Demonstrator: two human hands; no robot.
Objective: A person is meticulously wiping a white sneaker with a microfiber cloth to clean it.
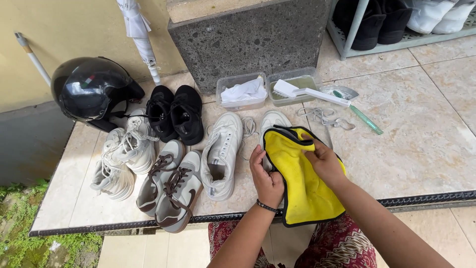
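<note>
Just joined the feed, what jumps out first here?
The yellow cloth at centre front, spread over a white shoe with both hands on it: left hand, right hand. Left of it stand rows of shoes, with a black helmet at the far left.

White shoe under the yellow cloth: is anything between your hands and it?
Yes. The yellow cloth lies over the white shoe; the left hand and right hand rest on the cloth, only the toe showing.
</note>
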